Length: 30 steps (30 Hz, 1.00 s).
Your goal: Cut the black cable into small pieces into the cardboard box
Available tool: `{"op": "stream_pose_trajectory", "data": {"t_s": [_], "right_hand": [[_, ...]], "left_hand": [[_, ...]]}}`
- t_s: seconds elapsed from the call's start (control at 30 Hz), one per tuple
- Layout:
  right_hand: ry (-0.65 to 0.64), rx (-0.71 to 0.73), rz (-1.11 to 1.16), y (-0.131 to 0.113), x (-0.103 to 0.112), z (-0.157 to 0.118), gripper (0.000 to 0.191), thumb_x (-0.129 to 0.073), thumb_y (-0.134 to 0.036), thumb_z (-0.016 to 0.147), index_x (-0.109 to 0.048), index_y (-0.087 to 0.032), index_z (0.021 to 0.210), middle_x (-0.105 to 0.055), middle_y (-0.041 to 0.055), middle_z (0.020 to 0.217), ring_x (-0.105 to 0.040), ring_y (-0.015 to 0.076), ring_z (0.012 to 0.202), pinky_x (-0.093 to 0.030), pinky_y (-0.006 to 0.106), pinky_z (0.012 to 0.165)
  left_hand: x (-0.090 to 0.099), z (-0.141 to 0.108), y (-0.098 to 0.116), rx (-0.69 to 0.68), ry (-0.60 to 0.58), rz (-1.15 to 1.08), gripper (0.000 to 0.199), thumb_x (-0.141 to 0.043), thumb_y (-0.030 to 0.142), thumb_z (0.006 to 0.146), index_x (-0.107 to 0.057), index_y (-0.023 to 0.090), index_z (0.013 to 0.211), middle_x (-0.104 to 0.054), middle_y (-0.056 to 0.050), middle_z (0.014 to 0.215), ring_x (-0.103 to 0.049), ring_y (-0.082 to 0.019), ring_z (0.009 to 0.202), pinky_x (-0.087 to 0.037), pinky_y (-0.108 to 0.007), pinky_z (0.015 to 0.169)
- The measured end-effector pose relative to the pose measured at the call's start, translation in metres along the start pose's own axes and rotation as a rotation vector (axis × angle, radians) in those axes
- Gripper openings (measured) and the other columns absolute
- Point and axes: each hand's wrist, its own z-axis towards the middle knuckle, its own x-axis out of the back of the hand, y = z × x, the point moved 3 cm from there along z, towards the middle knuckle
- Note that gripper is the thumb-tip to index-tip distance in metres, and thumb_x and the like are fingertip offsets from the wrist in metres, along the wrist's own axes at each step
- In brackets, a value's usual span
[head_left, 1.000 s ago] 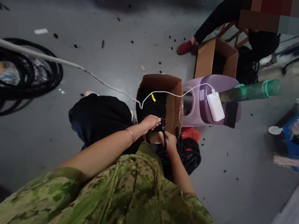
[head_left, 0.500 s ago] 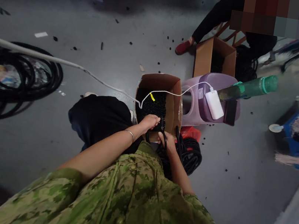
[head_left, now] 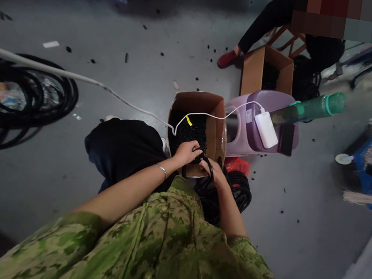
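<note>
Over the near edge of an open cardboard box (head_left: 213,129), my two hands are close together. My left hand (head_left: 187,153) is closed, its fingertips pinching a thin dark part of a black cord-like strip. My right hand (head_left: 216,173) is closed round the same black strip (head_left: 211,169), which bends in a loop across its fingers. The strip looks smooth and flexible; its exact kind is hard to make out. Small black pieces (head_left: 191,128) fill the box bottom below my hands. Beside my right forearm lies a coil of black cord (head_left: 243,192), partly hidden by the arm.
A purple stool (head_left: 243,129) right of the box bears a white power bank (head_left: 266,130) and a green bottle (head_left: 323,106). Its white cable (head_left: 135,107) crosses the box. Black coils (head_left: 69,103) lie left. Another person's red shoe (head_left: 228,59) is near a second box (head_left: 253,70).
My right hand has shifted slightly right, and the black strip now arcs more widely over its fingers. My left fingers have curled in a little. The surroundings stay the same.
</note>
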Motion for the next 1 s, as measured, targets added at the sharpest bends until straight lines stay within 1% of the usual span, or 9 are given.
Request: {"op": "stream_pose_trajectory", "data": {"t_s": [0.17, 0.33, 0.4, 0.5, 0.57, 0.63, 0.7, 0.8, 1.0], "right_hand": [[0.020, 0.043, -0.098, -0.003, 0.004, 0.003, 0.056, -0.056, -0.065, 0.082, -0.067, -0.019, 0.112, -0.067, 0.0088, 0.114, -0.061, 0.0260, 0.107, -0.046, 0.038, 0.095], [0.013, 0.022, -0.058, -0.002, 0.003, 0.006, 0.060, -0.057, -0.067, 0.081, -0.066, -0.019, 0.115, -0.066, 0.0105, 0.118, -0.060, 0.0261, 0.110, -0.046, 0.037, 0.095], [0.000, 0.018, -0.074, -0.002, 0.005, 0.007, 0.060, -0.056, -0.068, 0.080, -0.067, -0.017, 0.111, -0.067, 0.0095, 0.109, -0.062, 0.0246, 0.102, -0.047, 0.035, 0.090], [-0.005, 0.009, -0.167, -0.004, 0.009, 0.005, 0.058, -0.052, -0.069, 0.080, -0.069, -0.016, 0.096, -0.066, 0.0047, 0.083, -0.061, 0.0195, 0.080, -0.047, 0.029, 0.074], [0.037, 0.008, -0.264, -0.005, 0.012, 0.003, 0.056, -0.052, -0.070, 0.080, -0.067, -0.016, 0.081, -0.059, 0.0013, 0.068, -0.055, 0.0156, 0.067, -0.041, 0.025, 0.063], [0.109, 0.013, -0.371, -0.008, 0.014, 0.000, 0.055, -0.051, -0.070, 0.080, -0.061, -0.017, 0.065, -0.051, -0.0009, 0.059, -0.047, 0.0125, 0.059, -0.034, 0.023, 0.057], [0.174, 0.022, -0.466, -0.010, 0.013, -0.004, 0.057, -0.050, -0.070, 0.081, -0.052, -0.019, 0.055, -0.044, -0.0019, 0.053, -0.040, 0.0107, 0.054, -0.029, 0.023, 0.053], [0.234, 0.019, -0.544, -0.009, 0.008, -0.009, 0.059, -0.048, -0.070, 0.081, -0.044, -0.020, 0.050, -0.041, -0.0021, 0.049, -0.037, 0.0102, 0.051, -0.025, 0.023, 0.052], [0.330, -0.042, -0.503, 0.002, -0.011, -0.014, 0.060, -0.044, -0.072, 0.082, -0.046, -0.021, 0.051, -0.047, -0.0008, 0.048, -0.044, 0.0117, 0.052, -0.026, 0.023, 0.051]], "left_hand": [[-0.002, 0.000, 0.000, 0.033, -0.002, -0.066, 0.015, -0.060, 0.023, 0.081, -0.050, 0.018, 0.071, -0.059, 0.004, 0.061, -0.053, -0.010, 0.050, -0.037, -0.021, 0.051], [-0.003, -0.002, 0.005, 0.118, -0.052, -0.220, 0.015, -0.060, 0.017, 0.082, -0.051, 0.017, 0.070, -0.056, 0.005, 0.055, -0.050, -0.008, 0.043, -0.036, -0.019, 0.046], [-0.003, -0.003, 0.008, 0.152, -0.078, -0.265, 0.015, -0.059, 0.013, 0.082, -0.052, 0.017, 0.070, -0.055, 0.005, 0.053, -0.048, -0.007, 0.041, -0.036, -0.018, 0.044], [-0.002, -0.003, 0.010, 0.216, -0.110, -0.307, 0.018, -0.060, 0.010, 0.083, -0.051, 0.016, 0.069, -0.053, 0.006, 0.050, -0.045, -0.006, 0.038, -0.033, -0.018, 0.042], [-0.001, -0.002, 0.012, 0.248, -0.118, -0.329, 0.019, -0.058, 0.009, 0.085, -0.051, 0.016, 0.068, -0.053, 0.006, 0.048, -0.043, -0.006, 0.036, -0.032, -0.018, 0.041], [0.001, -0.001, 0.013, 0.265, -0.111, -0.363, 0.021, -0.057, 0.009, 0.086, -0.051, 0.016, 0.067, -0.053, 0.006, 0.048, -0.042, -0.005, 0.036, -0.032, -0.017, 0.040], [0.002, 0.000, 0.013, 0.279, -0.099, -0.403, 0.022, -0.056, 0.009, 0.087, -0.051, 0.016, 0.067, -0.054, 0.005, 0.050, -0.043, -0.005, 0.037, -0.033, -0.017, 0.040], [0.001, 0.000, 0.013, 0.331, -0.083, -0.448, 0.025, -0.053, 0.010, 0.090, -0.049, 0.016, 0.066, -0.054, 0.004, 0.051, -0.044, -0.005, 0.038, -0.034, -0.017, 0.040], [-0.003, -0.005, 0.008, 0.473, -0.085, -0.541, 0.024, -0.054, 0.022, 0.093, -0.053, 0.015, 0.070, -0.057, 0.002, 0.057, -0.048, -0.006, 0.043, -0.040, -0.018, 0.045]]}}
